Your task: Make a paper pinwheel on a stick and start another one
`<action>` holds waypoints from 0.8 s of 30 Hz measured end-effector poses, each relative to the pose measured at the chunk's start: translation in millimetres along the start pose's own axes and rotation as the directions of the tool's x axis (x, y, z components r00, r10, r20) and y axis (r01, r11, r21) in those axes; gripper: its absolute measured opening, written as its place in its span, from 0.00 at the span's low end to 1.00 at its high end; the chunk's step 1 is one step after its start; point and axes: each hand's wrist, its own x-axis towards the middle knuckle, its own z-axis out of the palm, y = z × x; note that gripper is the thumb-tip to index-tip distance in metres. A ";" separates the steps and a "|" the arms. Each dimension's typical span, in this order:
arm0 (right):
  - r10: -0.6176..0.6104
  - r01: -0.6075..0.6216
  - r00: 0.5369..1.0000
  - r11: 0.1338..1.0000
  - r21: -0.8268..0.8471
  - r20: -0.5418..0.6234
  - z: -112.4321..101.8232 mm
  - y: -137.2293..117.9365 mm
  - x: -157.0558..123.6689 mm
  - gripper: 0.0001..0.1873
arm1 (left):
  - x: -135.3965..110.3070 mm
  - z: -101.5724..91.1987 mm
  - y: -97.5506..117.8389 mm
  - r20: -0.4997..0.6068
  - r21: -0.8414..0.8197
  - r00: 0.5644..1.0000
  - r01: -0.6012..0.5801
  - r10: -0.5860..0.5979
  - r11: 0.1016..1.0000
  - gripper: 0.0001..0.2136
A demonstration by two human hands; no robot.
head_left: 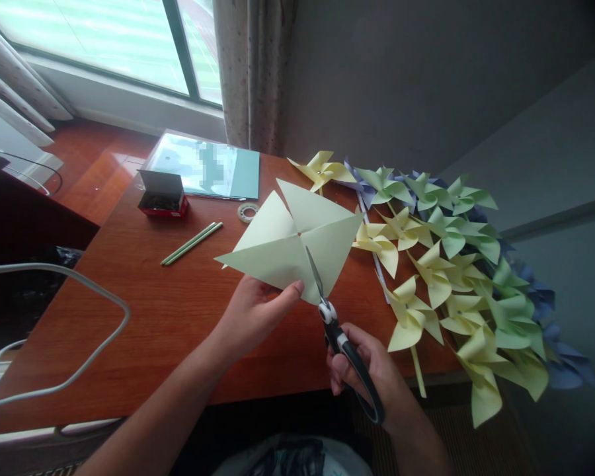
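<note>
Clock read from the paper's centre, 12 straight ahead.
Nearest, at 5: right hand (374,360) curled round the handles of the scissors (326,312), blades aimed toward 11; one blade lies over the near corner, the other cannot be made out.
At 7: left hand (255,307) pinching the near edge, thumb on top, fingers bent beneath, mostly hidden.
Between them the paper (272,254), pale green, corner-on, held above the tabletop (143,337); small hole at its middle. A gap runs in from 12; edges at 3 and 9 stand curled, probably slits.
Risks: blade tip stops just short of the hole, so too long a snip could break through and tear the centre. Left thumb is near the blade; a slip might nick it. A slack pinch could let the sheet twist, sending the cut astray.
Pinwheels (409,320) crowd 2 to 4, overlapping; nearest overhang the edge, and a knock might drop one.
Farther: two sticks (193,245) at 9, tape roll (240,213) toward 10, red box (162,210) beyond, then the folder (246,173) at 10
</note>
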 end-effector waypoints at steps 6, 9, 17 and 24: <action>0.006 -0.006 1.000 1.000 0.001 -0.008 0.7 -2.7 -0.5 0.26 | -0.2 -0.4 -2.7 -0.008 0.001 1.000 0.009 -0.009 1.000 0.07; 0.010 -0.010 1.000 1.000 -0.004 -0.015 0.7 -2.6 -0.4 0.26 | -0.2 0.0 -2.5 -0.008 -0.008 1.000 0.000 0.000 1.000 0.07; 0.023 -0.021 0.997 0.999 0.032 -0.068 1.4 1.2 0.4 0.26 | 0.2 0.2 -4.5 -0.015 -0.010 1.000 0.002 -0.002 1.000 0.10; 0.030 -0.029 0.996 0.999 0.014 -0.083 1.5 0.8 0.8 0.24 | 0.5 0.4 -0.3 -0.018 -0.062 1.000 0.018 -0.019 0.998 0.03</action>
